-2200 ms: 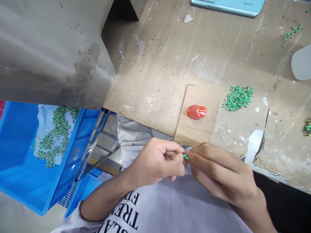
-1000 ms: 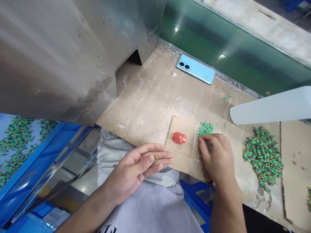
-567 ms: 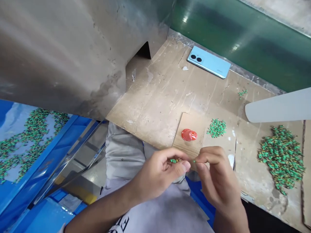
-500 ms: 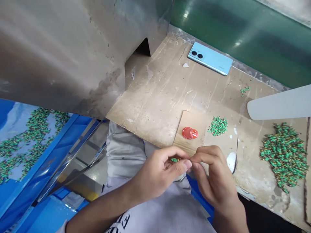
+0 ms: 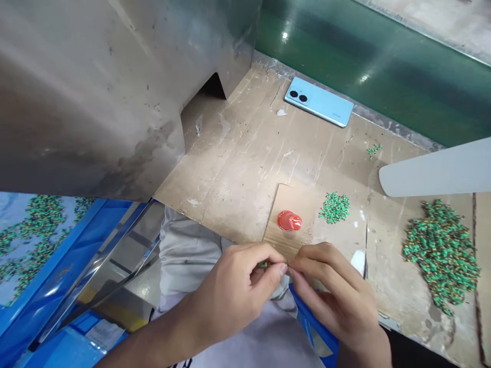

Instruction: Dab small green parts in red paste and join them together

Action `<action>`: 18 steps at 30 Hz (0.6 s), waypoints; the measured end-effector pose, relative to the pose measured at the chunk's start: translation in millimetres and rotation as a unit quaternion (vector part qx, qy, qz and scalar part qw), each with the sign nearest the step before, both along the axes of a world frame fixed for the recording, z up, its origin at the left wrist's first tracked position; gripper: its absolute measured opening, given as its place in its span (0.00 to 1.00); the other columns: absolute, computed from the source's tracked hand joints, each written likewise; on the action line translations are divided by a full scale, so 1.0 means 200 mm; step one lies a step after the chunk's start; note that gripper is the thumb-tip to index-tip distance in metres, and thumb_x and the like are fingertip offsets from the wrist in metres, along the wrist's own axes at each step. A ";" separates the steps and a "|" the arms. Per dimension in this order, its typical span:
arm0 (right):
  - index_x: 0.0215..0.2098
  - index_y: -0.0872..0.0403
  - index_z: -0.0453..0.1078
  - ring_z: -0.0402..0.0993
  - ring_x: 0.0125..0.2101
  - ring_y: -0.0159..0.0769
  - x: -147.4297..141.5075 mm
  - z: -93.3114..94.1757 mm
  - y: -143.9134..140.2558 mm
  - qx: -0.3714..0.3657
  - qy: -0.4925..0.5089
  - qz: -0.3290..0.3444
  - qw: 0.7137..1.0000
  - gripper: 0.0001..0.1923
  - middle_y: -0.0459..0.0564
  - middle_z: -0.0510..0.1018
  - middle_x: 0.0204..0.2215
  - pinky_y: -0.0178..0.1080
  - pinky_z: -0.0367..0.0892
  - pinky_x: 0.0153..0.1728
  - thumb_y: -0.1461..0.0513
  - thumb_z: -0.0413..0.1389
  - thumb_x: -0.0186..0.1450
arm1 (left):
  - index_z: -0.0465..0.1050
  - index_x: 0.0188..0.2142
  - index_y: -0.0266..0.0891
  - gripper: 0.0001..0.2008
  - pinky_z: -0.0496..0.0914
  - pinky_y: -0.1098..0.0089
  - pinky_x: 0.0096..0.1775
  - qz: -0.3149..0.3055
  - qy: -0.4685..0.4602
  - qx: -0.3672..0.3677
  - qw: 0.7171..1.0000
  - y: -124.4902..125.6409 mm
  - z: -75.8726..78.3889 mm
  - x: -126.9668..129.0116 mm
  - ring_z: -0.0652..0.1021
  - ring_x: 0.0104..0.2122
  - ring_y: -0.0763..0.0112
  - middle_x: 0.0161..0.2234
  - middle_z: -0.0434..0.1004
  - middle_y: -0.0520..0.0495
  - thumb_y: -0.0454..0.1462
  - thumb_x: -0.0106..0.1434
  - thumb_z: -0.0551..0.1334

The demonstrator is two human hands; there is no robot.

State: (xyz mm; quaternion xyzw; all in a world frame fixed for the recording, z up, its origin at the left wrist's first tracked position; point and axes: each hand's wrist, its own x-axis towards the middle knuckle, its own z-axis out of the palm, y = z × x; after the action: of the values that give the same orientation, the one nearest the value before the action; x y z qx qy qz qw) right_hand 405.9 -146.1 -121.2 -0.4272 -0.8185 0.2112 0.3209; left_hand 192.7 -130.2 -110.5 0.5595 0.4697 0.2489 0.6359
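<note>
Both hands meet at the near edge of the cardboard-covered worktop (image 5: 245,153), above the person's lap. The left hand (image 5: 233,291) is curled, thumb pressed toward the forefinger, and a tiny green piece (image 5: 264,264) shows inside the curl of its fingers. The right hand (image 5: 337,301) is pinched closed, its fingertips touching those of the left hand; what it holds between them is too small to tell. Just beyond the hands lies a small rectangular sheet of cardboard (image 5: 295,240), with a round red plastic cap (image 5: 289,221) on it. A small heap of green pieces (image 5: 335,207) sits just right of the cap, and a much larger heap of green pieces (image 5: 441,253) lies well apart toward the right edge. A light blue phone (image 5: 319,101) lies face down at the far side, near a green conveyor belt (image 5: 383,76). To the left, a blue plastic crate (image 5: 57,266) holds more green pieces under a grey metal chute (image 5: 95,92).
</note>
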 end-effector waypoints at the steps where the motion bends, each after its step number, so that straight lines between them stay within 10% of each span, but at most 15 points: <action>1: 0.47 0.57 0.74 0.76 0.37 0.37 0.00 0.00 0.01 -0.001 -0.004 0.000 1.000 0.09 0.52 0.78 0.39 0.40 0.73 0.35 0.73 0.60 0.72 | 0.78 0.37 0.39 0.09 0.66 0.74 0.33 -0.005 0.012 0.010 1.000 0.01 0.00 0.00 0.75 0.29 0.76 0.30 0.79 0.55 0.33 0.74 0.61; 10: 0.44 0.53 0.71 0.72 0.37 0.35 0.08 -0.01 0.09 -0.086 0.078 -0.068 0.991 0.08 0.49 0.74 0.37 0.39 0.67 0.35 0.71 0.57 0.73 | 0.79 0.49 0.44 0.10 0.70 0.74 0.36 0.000 -0.053 -0.096 0.994 0.04 -0.01 -0.03 0.77 0.35 0.74 0.38 0.80 0.52 0.36 0.77 0.58; 18: 0.40 0.51 0.70 0.68 0.33 0.36 0.08 -0.07 0.22 -0.090 0.056 -0.121 0.987 0.06 0.47 0.73 0.35 0.40 0.63 0.33 0.68 0.56 0.75 | 0.78 0.52 0.42 0.07 0.80 0.73 0.47 0.098 -0.239 -0.253 0.932 0.08 -0.05 -0.12 0.86 0.52 0.65 0.50 0.88 0.44 0.36 0.76 0.65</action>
State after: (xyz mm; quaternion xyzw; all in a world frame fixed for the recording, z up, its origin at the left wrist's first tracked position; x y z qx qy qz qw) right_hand 422.9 -102.3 -136.0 -0.5376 -0.7194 0.2676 0.3490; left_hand 168.4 -113.9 -120.3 0.2551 0.4037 0.3093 0.8223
